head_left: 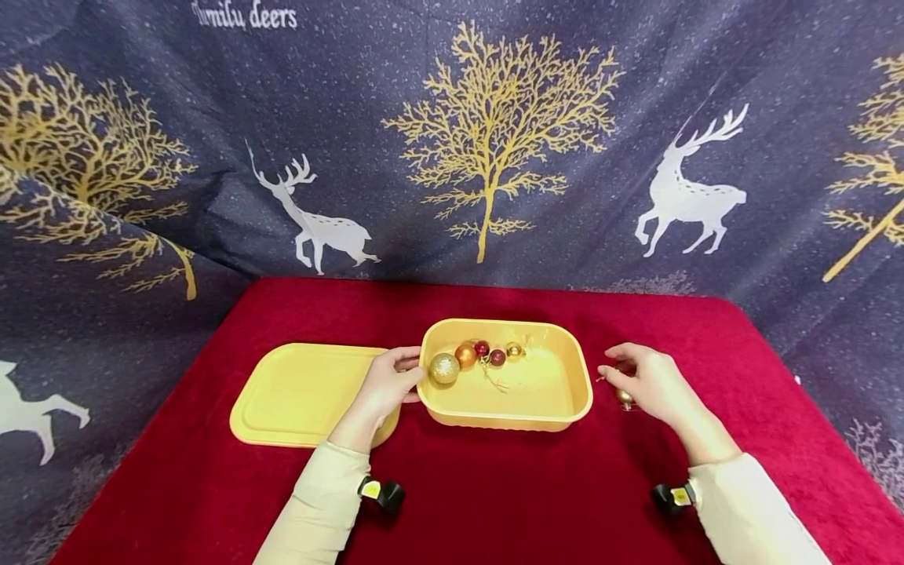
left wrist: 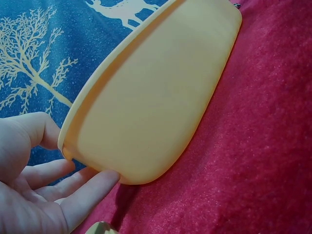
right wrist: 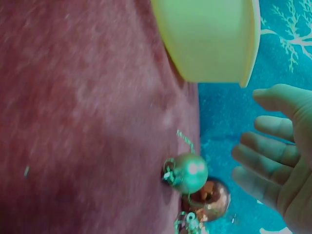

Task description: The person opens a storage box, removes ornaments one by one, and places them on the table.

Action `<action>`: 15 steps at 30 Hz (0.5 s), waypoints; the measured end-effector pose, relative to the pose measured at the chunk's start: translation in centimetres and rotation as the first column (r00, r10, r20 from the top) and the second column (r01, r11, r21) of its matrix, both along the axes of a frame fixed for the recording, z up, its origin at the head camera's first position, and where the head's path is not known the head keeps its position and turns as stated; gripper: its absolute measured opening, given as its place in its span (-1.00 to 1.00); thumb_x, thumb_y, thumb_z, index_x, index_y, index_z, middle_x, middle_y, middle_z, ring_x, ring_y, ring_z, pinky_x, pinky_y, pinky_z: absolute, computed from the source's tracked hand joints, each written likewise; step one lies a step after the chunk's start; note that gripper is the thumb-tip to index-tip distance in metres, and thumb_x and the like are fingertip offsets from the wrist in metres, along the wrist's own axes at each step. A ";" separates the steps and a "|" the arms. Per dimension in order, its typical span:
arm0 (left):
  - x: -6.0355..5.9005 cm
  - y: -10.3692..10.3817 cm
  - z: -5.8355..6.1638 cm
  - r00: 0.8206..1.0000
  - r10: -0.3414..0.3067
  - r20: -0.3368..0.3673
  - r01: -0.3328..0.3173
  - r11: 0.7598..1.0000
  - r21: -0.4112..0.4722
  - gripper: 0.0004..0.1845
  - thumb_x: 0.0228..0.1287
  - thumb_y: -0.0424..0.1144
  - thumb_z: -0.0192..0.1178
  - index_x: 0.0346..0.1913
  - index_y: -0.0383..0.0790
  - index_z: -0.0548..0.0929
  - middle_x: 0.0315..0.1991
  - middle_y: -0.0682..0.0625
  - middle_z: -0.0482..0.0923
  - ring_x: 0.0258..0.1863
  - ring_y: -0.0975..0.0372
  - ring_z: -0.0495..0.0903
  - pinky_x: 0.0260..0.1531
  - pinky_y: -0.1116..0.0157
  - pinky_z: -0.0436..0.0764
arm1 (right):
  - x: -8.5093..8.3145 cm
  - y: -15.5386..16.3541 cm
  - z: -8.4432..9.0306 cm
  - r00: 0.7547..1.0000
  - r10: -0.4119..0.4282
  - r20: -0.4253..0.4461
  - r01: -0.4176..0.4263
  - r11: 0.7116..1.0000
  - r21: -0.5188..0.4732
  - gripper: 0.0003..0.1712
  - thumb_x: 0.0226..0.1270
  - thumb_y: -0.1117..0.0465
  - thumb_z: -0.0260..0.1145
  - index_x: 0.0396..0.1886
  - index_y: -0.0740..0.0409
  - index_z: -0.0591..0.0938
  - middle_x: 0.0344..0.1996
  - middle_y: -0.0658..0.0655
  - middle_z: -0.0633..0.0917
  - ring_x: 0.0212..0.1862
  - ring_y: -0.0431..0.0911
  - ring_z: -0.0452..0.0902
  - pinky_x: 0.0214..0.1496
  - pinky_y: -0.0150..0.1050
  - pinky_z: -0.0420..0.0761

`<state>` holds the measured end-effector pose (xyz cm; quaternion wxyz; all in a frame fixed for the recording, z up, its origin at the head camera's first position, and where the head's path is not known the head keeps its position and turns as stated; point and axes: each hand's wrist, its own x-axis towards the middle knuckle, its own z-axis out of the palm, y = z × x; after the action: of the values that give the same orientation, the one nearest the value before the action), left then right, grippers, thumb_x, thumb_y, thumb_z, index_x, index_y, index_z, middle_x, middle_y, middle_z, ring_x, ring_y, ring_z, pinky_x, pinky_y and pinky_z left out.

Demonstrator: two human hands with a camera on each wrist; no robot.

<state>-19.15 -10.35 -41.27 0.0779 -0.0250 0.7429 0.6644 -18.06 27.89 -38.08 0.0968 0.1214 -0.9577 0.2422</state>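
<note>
Resting on red cloth [head_left: 494, 486]: yellow tub [head_left: 572, 392], open-topped, set between the two hands.

Left hand [head_left: 387, 386]: at the tub's left end, fingers [left wrist: 83, 195] straight and spread, tips against the tub's lower wall, thumb up by the rim. No curl round the tub; touching only.

Right hand [head_left: 646, 380]: apart from the tub's right end, fingers [right wrist: 263, 161] loosely spread and relaxed, gripping nothing.

Under and just beside the right fingers, on the cloth: gold ball [right wrist: 189, 173] with a hanging loop, touching a copper ball [right wrist: 212, 199] behind it. Mostly hidden by the hand in the head view.

Inside the tub, at the end nearest the left fingertips: glitter ball [head_left: 444, 368], orange ball [head_left: 466, 355], two small red balls [head_left: 497, 357], small gold bauble [head_left: 514, 351], loose gold cord.

Behind the left wrist, flat on the cloth: yellow lid [head_left: 297, 392], partly covered by the hand.

Backdrop: dark curtain [head_left: 141, 118] printed with gold trees and white deer.
</note>
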 end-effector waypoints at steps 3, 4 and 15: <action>0.1 0.0 0.1 1.000 0.001 0.003 -0.001 1.000 0.005 -0.50 0.15 -0.44 0.07 0.22 -0.37 0.44 0.09 -0.33 0.54 -0.08 -0.01 0.64 -0.31 0.17 0.72 | -0.1 -0.6 0.2 1.000 0.013 0.027 -0.012 1.000 -0.027 -0.66 0.16 0.19 0.37 -0.10 0.28 0.63 -0.41 0.13 0.71 -0.61 -0.21 0.51 -0.39 -0.28 0.56; 0.1 0.0 0.1 1.000 0.000 0.001 0.000 1.000 0.004 -0.50 0.16 -0.44 0.07 0.22 -0.37 0.44 0.10 -0.33 0.53 -0.08 -0.01 0.64 -0.31 0.17 0.72 | -0.2 -0.8 0.2 0.999 0.015 0.029 -0.015 1.000 -0.027 -0.66 0.16 0.18 0.36 -0.10 0.28 0.63 -0.40 0.14 0.71 -0.62 -0.22 0.48 -0.40 -0.31 0.55; 0.0 0.0 -0.1 1.000 -0.003 -0.002 0.003 1.000 0.000 -0.50 0.16 -0.44 0.06 0.22 -0.38 0.43 0.10 -0.33 0.53 -0.05 -0.03 0.63 -0.31 0.17 0.72 | -1.0 -2.6 0.5 0.999 0.037 -0.021 -0.038 0.999 -0.039 -0.67 0.16 0.20 0.36 -0.10 0.27 0.65 -0.20 0.23 0.72 -0.25 0.02 0.64 -0.16 -0.03 0.62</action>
<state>-19.16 -10.36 -41.36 0.0779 -0.0231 0.7430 0.6643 -19.02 25.28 -37.55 0.1041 0.1397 -0.9493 0.2618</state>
